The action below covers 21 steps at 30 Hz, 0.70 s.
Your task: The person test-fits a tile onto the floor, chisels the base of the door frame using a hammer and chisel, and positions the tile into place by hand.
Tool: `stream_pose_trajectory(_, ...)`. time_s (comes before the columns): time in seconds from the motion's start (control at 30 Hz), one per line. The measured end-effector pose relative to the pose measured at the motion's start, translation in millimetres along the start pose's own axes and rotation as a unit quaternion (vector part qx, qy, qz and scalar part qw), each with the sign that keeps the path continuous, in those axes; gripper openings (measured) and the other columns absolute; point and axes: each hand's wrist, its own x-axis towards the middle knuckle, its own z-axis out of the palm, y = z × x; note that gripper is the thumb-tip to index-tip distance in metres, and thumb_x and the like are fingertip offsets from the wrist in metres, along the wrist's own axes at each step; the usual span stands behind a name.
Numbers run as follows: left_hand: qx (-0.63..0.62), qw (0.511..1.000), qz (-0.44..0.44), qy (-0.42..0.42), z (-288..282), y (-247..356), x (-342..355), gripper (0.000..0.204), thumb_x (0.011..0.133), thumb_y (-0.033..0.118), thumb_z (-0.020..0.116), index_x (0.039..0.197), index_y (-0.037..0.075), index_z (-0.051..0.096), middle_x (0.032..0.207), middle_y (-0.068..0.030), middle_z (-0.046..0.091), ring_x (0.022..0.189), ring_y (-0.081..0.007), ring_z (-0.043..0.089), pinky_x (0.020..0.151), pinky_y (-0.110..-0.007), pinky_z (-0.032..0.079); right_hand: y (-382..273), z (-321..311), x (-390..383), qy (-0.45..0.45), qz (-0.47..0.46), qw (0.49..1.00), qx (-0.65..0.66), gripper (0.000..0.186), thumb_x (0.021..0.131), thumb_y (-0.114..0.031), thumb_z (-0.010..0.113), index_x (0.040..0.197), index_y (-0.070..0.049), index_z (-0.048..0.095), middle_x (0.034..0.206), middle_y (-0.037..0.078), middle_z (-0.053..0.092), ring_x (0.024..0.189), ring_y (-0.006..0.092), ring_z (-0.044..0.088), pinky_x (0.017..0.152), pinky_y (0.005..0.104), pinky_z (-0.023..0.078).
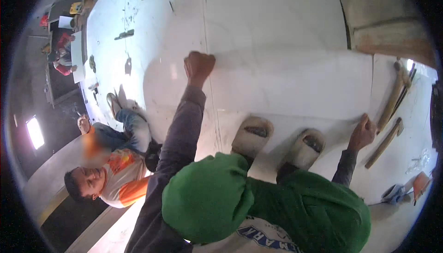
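Observation:
My left hand (200, 68) is closed in a fist, low over a dark seam between white sheets (277, 13). My right hand (362, 134) is closed too, fingers pinched together, by the near right corner of a smooth white strip (295, 82). This strip spans the space between my hands, just beyond my shoes (251, 137). Whatever either hand grips is too small or hidden to make out. Right of my right hand lie a wooden-handled hammer (384, 144) and a longer wooden-handled tool (392, 98). My green-clad knees (207, 200) fill the lower middle.
A person in an orange and white shirt (122, 179) sits close on my left. Beyond, a person in red (64, 54) handles a white board (77, 57). Small dark tools (124, 34) lie at the far left. A blue item (394, 194) lies at the right edge.

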Motion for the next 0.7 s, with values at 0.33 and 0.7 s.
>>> stream_pose_trajectory(0.33, -0.259, 0.965, -0.042, -0.029, -7.2, -25.6, -68.8, 0.024, 0.085, 0.028, 0.082, 0.097, 0.007, 0.085, 0.09, -0.015, 0.081, 0.081, -0.0296, 0.078, 0.077, -0.037, 0.06, 3.0, -10.7, 25.4, -0.098, -0.069, 0.992, -0.046, 0.035, 0.105, -0.03, 0.065, 0.096, 0.002, 0.075, 0.089, 0.012, 0.07, 0.08, 0.0281, 0.066, 0.082, 0.0434, 0.054)
stream_pose_trajectory(0.7, -0.435, 0.863, -0.216, -0.143, 12.0, -80.5, -185.3, 0.034, 0.09, 0.037, 0.083, 0.092, 0.002, 0.083, 0.071, -0.0051, 0.075, 0.064, -0.0118, 0.067, 0.063, -0.031, 0.054, 10.7, -30.8, 124.7, -0.513, -0.233, 0.811, -0.156, 0.016, 0.098, -0.022, 0.064, 0.096, -0.007, 0.066, 0.088, 0.01, 0.068, 0.081, 0.0294, 0.068, 0.074, 0.05, 0.058)
